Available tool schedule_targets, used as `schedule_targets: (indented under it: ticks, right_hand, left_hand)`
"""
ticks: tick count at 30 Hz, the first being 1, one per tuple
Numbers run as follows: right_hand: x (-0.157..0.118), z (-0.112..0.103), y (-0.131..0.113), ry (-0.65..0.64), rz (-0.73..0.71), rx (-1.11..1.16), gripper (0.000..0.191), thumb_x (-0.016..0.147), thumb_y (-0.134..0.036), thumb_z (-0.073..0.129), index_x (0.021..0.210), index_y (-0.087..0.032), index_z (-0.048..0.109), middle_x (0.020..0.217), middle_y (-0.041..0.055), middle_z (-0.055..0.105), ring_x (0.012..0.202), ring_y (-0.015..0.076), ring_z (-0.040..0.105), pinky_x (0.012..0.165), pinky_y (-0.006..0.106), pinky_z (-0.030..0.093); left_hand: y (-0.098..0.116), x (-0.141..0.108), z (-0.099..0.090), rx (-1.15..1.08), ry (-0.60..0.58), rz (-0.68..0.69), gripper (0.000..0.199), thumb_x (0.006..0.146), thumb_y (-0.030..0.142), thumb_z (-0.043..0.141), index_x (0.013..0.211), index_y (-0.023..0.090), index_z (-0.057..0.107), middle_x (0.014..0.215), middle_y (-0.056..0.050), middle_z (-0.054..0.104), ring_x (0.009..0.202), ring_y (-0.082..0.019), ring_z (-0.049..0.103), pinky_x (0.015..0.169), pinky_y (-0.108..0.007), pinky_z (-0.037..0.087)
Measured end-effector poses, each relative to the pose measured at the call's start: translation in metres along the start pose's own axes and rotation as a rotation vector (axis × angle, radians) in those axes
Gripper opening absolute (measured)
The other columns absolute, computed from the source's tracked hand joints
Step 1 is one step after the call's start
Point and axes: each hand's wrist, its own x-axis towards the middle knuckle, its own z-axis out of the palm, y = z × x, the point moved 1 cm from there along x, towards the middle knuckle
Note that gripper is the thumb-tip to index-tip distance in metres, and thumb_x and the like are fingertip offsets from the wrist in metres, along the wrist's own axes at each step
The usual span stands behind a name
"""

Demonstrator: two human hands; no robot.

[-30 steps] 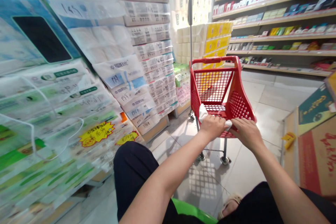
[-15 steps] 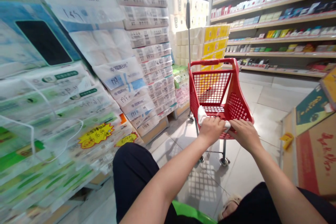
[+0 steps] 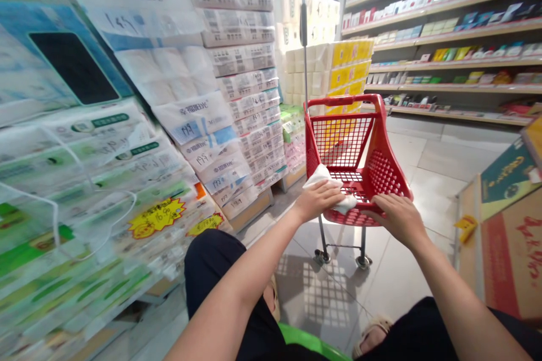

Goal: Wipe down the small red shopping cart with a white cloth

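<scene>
A small red shopping cart (image 3: 383,149) with a mesh basket stands in front of me, a thin metal pole rising from its left side. My left hand (image 3: 319,201) presses a crumpled white cloth (image 3: 348,203) against the left part of the near rim, and the cloth shows on both sides of the fingers. At the rim's right corner, my right hand (image 3: 398,215) is closed over the edge, its thumb toward the inside. Part of the near rim is hidden under the hands and the cloth.
Stacked tissue packs (image 3: 249,96) line the left side, with a dark phone-like rectangle (image 3: 75,67) on one. Cardboard boxes (image 3: 514,237) stand at the right. Stocked shelves (image 3: 444,39) fill the back. A green seat edge (image 3: 311,341) shows beneath me.
My left hand has slid left along the rim with the cloth, which is now spread out more. My right hand has stayed near the right corner. The hands are farther apart.
</scene>
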Motion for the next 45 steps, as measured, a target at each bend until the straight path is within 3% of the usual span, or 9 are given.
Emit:
schedule_targets:
  ticks: [3, 7, 16, 22, 29, 33, 37, 41, 45]
  right_hand:
    - [0.002, -0.002, -0.002, -0.008, -0.015, -0.004, 0.036, 0.093, -0.056, 0.051, 0.085, -0.022, 0.058, 0.085, 0.0057, 0.069, 0.080, 0.0208, 0.058, 0.070, 0.033, 0.031]
    - [0.005, -0.003, 0.002, -0.037, -0.054, 0.022, 0.035, 0.093, -0.055, 0.051, 0.086, -0.022, 0.059, 0.088, 0.0058, 0.069, 0.080, 0.0203, 0.059, 0.072, 0.033, 0.032]
    - [0.005, -0.001, 0.035, -0.086, -0.043, 0.062, 0.043, 0.090, -0.064, 0.050, 0.078, -0.023, 0.056, 0.081, 0.0038, 0.068, 0.078, 0.0206, 0.059, 0.068, 0.032, 0.032]
    - [0.006, -0.007, 0.040, -0.088, 0.037, 0.058, 0.053, 0.084, -0.075, 0.050, 0.083, -0.023, 0.062, 0.085, 0.0077, 0.070, 0.079, 0.0246, 0.059, 0.072, 0.037, 0.033]
    - [0.028, -0.008, -0.005, -0.079, -0.009, 0.061, 0.051, 0.086, -0.071, 0.052, 0.105, -0.025, 0.064, 0.098, 0.0053, 0.073, 0.088, 0.0263, 0.063, 0.079, 0.038, 0.035]
    - [0.029, -0.008, -0.021, -0.067, 0.017, -0.057, 0.045, 0.094, -0.062, 0.046, 0.086, -0.020, 0.062, 0.082, 0.0080, 0.071, 0.079, 0.0234, 0.062, 0.076, 0.036, 0.035]
    - [0.016, -0.012, -0.015, -0.127, 0.107, -0.157, 0.050, 0.098, -0.058, 0.036, 0.077, -0.020, 0.060, 0.073, 0.0073, 0.069, 0.066, 0.0200, 0.057, 0.065, 0.034, 0.029]
    - [0.004, -0.016, -0.005, -0.240, 0.144, -0.186, 0.056, 0.099, -0.060, 0.030, 0.072, -0.020, 0.060, 0.072, 0.0059, 0.068, 0.064, 0.0188, 0.055, 0.061, 0.032, 0.024]
    - [0.000, -0.019, -0.001, -0.258, 0.131, -0.160, 0.056, 0.099, -0.060, 0.032, 0.071, -0.021, 0.061, 0.073, 0.0050, 0.069, 0.064, 0.0176, 0.055, 0.063, 0.031, 0.025]
  left_hand:
    - [-0.018, -0.014, 0.004, -0.043, -0.003, -0.004, 0.034, 0.101, 0.021, 0.046, 0.131, 0.030, 0.059, 0.142, 0.000, 0.056, 0.142, -0.013, 0.039, 0.119, -0.039, 0.036]
    - [-0.041, -0.017, 0.010, -0.108, -0.016, 0.035, 0.033, 0.100, 0.026, 0.049, 0.131, 0.031, 0.059, 0.147, -0.001, 0.052, 0.144, -0.015, 0.037, 0.121, -0.042, 0.032]
    - [-0.081, 0.023, 0.011, -0.154, -0.166, 0.026, 0.039, 0.100, 0.023, 0.047, 0.138, 0.029, 0.053, 0.149, -0.002, 0.049, 0.144, -0.015, 0.036, 0.121, -0.042, 0.025]
    - [-0.077, 0.036, 0.022, -0.141, -0.169, -0.001, 0.036, 0.101, 0.024, 0.044, 0.134, 0.027, 0.056, 0.145, -0.005, 0.051, 0.141, -0.018, 0.040, 0.120, -0.044, 0.027]
    - [-0.059, 0.055, 0.032, -0.087, -0.129, 0.045, 0.034, 0.102, 0.030, 0.040, 0.131, 0.029, 0.058, 0.137, -0.004, 0.055, 0.132, -0.021, 0.045, 0.116, -0.042, 0.029]
    - [-0.038, 0.072, 0.034, -0.090, -0.097, 0.082, 0.033, 0.102, 0.033, 0.042, 0.130, 0.029, 0.059, 0.129, -0.007, 0.059, 0.123, -0.023, 0.049, 0.111, -0.042, 0.032]
    - [-0.022, 0.085, 0.037, -0.116, -0.063, 0.115, 0.034, 0.102, 0.035, 0.041, 0.131, 0.027, 0.058, 0.125, -0.009, 0.060, 0.119, -0.023, 0.052, 0.109, -0.043, 0.033]
    - [-0.034, 0.092, 0.042, -0.157, -0.108, 0.178, 0.035, 0.103, 0.032, 0.041, 0.132, 0.023, 0.057, 0.125, -0.009, 0.061, 0.121, -0.022, 0.054, 0.110, -0.041, 0.034]
    - [-0.064, 0.093, 0.042, -0.123, -0.134, 0.045, 0.033, 0.101, 0.025, 0.044, 0.132, 0.024, 0.056, 0.140, -0.007, 0.055, 0.135, -0.021, 0.044, 0.116, -0.042, 0.029]
